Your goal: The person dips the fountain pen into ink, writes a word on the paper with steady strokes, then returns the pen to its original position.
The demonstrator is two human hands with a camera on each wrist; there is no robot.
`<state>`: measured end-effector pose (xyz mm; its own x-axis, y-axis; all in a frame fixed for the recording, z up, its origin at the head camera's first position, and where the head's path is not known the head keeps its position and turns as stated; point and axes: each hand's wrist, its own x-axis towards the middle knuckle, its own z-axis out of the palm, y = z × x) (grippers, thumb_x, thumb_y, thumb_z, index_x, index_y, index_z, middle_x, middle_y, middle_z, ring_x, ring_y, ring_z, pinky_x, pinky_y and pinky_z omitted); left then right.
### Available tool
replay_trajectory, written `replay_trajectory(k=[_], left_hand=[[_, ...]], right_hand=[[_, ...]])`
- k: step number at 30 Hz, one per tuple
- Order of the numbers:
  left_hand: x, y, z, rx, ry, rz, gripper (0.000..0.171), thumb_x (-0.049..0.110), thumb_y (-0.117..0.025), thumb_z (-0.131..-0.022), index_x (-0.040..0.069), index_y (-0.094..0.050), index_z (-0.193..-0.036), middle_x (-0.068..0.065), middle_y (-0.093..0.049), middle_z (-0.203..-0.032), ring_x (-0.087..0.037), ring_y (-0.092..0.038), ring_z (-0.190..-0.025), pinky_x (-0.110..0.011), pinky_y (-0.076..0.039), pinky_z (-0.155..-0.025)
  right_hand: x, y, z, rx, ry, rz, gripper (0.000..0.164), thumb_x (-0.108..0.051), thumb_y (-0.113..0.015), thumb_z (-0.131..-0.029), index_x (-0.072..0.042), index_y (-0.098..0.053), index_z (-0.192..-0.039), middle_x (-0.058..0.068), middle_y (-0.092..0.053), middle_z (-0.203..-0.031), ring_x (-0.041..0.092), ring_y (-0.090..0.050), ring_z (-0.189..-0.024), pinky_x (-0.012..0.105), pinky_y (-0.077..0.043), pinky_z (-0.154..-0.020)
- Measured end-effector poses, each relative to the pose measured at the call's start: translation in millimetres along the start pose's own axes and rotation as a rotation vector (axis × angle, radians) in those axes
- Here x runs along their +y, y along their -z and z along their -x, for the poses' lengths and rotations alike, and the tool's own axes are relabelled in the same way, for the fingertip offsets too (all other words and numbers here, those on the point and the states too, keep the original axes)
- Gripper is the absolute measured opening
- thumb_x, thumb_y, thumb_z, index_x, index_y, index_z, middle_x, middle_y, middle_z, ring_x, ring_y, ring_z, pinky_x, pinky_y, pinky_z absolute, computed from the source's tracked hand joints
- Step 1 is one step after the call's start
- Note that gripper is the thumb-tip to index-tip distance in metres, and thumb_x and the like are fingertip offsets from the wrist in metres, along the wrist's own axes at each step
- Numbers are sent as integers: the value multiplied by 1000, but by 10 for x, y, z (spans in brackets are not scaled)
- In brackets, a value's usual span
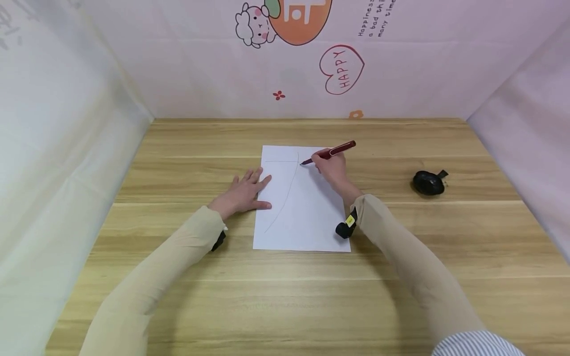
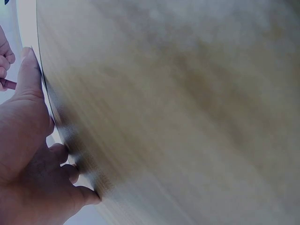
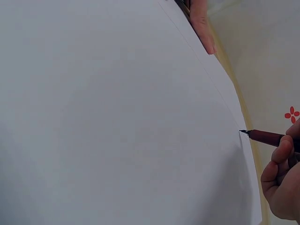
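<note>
A sheet of white paper [image 1: 307,212] lies on the wooden table, with a short horizontal line near its top and a long curved line running down to the lower left. My right hand [image 1: 332,168] grips a dark red fountain pen [image 1: 342,149] over the upper right of the sheet. In the right wrist view the pen's dark nib [image 3: 243,132] is right at the paper, by the drawn line. My left hand [image 1: 242,193] rests with fingers spread on the sheet's left edge, thumb and index finger over the paper.
A small black rounded object [image 1: 428,183] with a tab lies on the table [image 1: 285,306] to the right. Behind the table hangs a white printed cloth [image 1: 213,79], and more white cloth [image 1: 58,163] stands along both sides. Black wrist cameras [image 1: 345,229] sit at both cuffs.
</note>
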<state>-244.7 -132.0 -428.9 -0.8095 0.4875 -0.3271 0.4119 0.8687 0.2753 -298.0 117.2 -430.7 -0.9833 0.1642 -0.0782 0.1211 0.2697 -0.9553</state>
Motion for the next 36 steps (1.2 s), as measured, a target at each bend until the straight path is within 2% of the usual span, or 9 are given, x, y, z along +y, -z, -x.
replay_trajectory(k=[22,36], left_hand=[[-14,-15,-28,2,-4,7,85,54,-54,-88,18,-11,-152,-15,5,-159,-39,3,-146,-65,-6,-112],[3,2,0,9,-11,30,85,53,-54,-88,17,-11,-152,-16,5,-158,-39,4,-145,-65,-4,-112]], right_hand=[[-9,112,59,-51,-52,77,18,-17,-60,-84,-7,-62,-99,-3,-54,-65,10,-49,-57,21,-38,-51],[-13,177,73,-92,-71,77,15,-17,-61,-85,-7,-61,-96,-3,-55,-64,9,-48,-57,21,-38,-52]])
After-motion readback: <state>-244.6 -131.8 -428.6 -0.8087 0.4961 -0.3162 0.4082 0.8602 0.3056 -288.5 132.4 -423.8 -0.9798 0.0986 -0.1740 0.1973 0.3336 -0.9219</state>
